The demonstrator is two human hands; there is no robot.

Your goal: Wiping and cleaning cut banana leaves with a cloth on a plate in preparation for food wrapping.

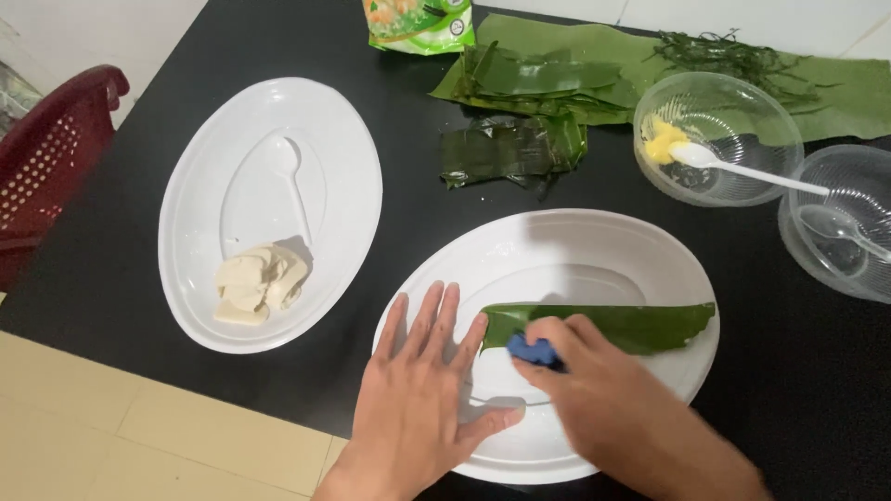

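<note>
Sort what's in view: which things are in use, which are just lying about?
In use: left hand flat on near oval plate; right hand holding small blue tool against banana leaf strip.

Lying about: far plate with pale slices, folded leaves, two clear bowls, green packet.

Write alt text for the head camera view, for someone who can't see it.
A right hand rubs a small blue object on a green leaf strip lying on a white oval plate, while the left hand lies flat on the plate. Another plate holds pale slices.
</note>
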